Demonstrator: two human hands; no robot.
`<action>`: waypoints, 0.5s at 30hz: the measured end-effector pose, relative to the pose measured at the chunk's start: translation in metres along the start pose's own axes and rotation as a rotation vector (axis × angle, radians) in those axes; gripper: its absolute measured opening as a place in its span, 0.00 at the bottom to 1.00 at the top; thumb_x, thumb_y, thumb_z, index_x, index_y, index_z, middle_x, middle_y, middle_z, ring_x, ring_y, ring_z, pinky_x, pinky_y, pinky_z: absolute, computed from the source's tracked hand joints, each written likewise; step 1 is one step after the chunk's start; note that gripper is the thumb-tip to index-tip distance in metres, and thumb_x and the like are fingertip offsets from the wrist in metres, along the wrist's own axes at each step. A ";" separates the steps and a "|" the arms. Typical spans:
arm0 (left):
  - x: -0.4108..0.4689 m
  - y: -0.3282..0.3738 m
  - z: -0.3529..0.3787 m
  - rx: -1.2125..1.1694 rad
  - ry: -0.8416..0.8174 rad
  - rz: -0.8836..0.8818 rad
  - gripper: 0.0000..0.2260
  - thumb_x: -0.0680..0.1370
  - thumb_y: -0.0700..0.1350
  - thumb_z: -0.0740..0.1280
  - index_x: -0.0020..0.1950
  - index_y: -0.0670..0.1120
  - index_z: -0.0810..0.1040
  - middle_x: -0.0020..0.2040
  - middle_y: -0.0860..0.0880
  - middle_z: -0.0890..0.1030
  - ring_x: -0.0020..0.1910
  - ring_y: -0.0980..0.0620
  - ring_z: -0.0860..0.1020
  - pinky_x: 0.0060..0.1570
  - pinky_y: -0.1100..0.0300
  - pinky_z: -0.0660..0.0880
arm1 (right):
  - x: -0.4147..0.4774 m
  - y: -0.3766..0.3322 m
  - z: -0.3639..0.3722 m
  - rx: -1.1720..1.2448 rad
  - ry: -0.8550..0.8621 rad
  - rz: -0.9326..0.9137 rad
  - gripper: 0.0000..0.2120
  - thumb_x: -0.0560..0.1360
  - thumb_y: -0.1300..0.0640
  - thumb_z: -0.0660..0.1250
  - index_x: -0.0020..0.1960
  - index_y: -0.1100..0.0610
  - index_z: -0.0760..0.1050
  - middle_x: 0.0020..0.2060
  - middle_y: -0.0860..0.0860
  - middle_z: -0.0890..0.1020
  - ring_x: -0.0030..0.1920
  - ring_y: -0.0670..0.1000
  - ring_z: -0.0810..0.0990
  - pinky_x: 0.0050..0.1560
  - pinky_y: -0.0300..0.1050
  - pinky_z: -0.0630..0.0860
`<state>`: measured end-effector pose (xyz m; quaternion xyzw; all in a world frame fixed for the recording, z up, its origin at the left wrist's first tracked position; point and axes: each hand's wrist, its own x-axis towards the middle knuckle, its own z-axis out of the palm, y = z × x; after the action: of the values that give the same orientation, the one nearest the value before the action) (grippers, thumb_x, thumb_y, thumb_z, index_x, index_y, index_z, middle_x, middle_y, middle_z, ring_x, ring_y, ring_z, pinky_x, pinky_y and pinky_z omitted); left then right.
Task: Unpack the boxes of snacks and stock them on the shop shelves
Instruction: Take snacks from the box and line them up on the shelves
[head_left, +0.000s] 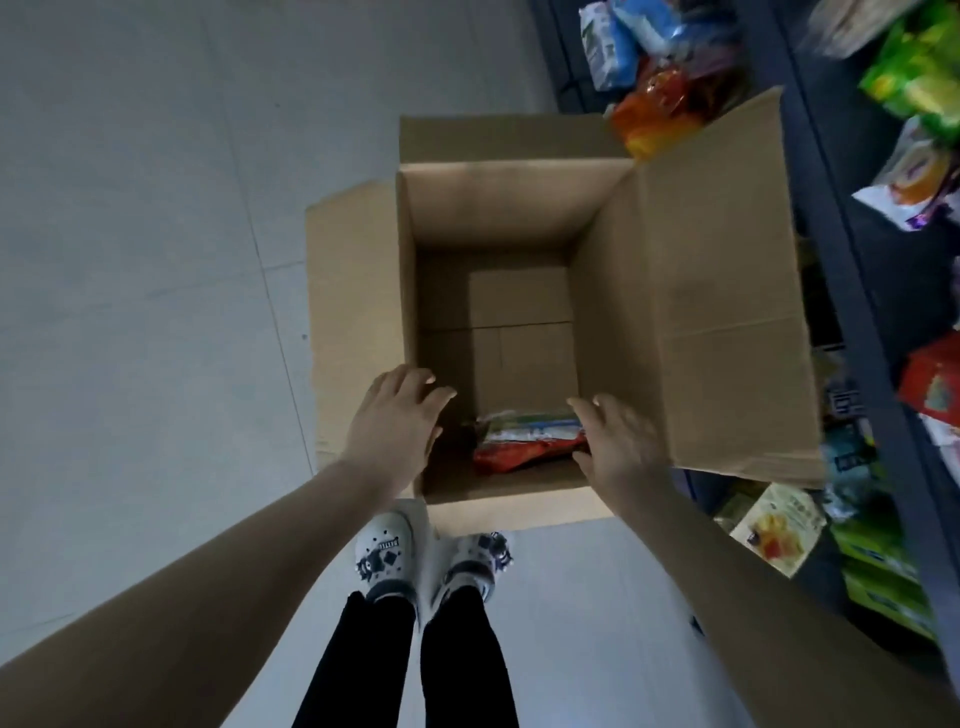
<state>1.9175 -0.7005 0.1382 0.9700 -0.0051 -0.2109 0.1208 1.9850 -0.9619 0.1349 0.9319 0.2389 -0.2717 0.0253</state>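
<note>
A few snack packets (530, 441) lay at the bottom of the open cardboard box (675, 291), against its near wall. Both hands reached over the near rim with fingers straight, holding nothing: left hand (395, 421), right hand (618, 441). The box stood on the floor (130, 260) beside stocked shelves (831, 182).

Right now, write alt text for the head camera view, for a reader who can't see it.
A person's left hand and right hand, both open, reach down over an open cardboard box on a pale floor, toward a few snack packets lying at its near end. Dark shelves stocked with colourful snack bags run along the right.
</note>
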 end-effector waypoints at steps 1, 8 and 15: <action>0.012 -0.003 0.015 0.021 0.008 0.008 0.22 0.77 0.48 0.68 0.71 0.50 0.71 0.70 0.44 0.71 0.73 0.41 0.64 0.73 0.44 0.61 | 0.010 0.004 0.020 -0.007 -0.015 -0.018 0.33 0.66 0.57 0.80 0.69 0.57 0.74 0.59 0.60 0.79 0.56 0.62 0.80 0.53 0.57 0.77; 0.073 -0.020 0.089 0.155 0.036 -0.016 0.21 0.75 0.51 0.68 0.68 0.51 0.75 0.72 0.43 0.70 0.78 0.38 0.52 0.73 0.33 0.45 | 0.071 0.010 0.119 -0.111 -0.195 0.036 0.28 0.78 0.56 0.66 0.76 0.50 0.62 0.70 0.57 0.70 0.70 0.60 0.69 0.67 0.58 0.69; 0.079 -0.028 0.114 0.238 0.097 -0.052 0.19 0.75 0.51 0.66 0.66 0.52 0.77 0.70 0.45 0.73 0.78 0.41 0.53 0.72 0.31 0.43 | 0.108 0.011 0.153 -0.204 -0.242 -0.011 0.28 0.79 0.51 0.65 0.77 0.49 0.60 0.69 0.56 0.70 0.68 0.60 0.69 0.65 0.57 0.68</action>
<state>1.9412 -0.7049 -0.0010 0.9864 0.0009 -0.1646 -0.0004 1.9941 -0.9519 -0.0520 0.8836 0.2657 -0.3564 0.1469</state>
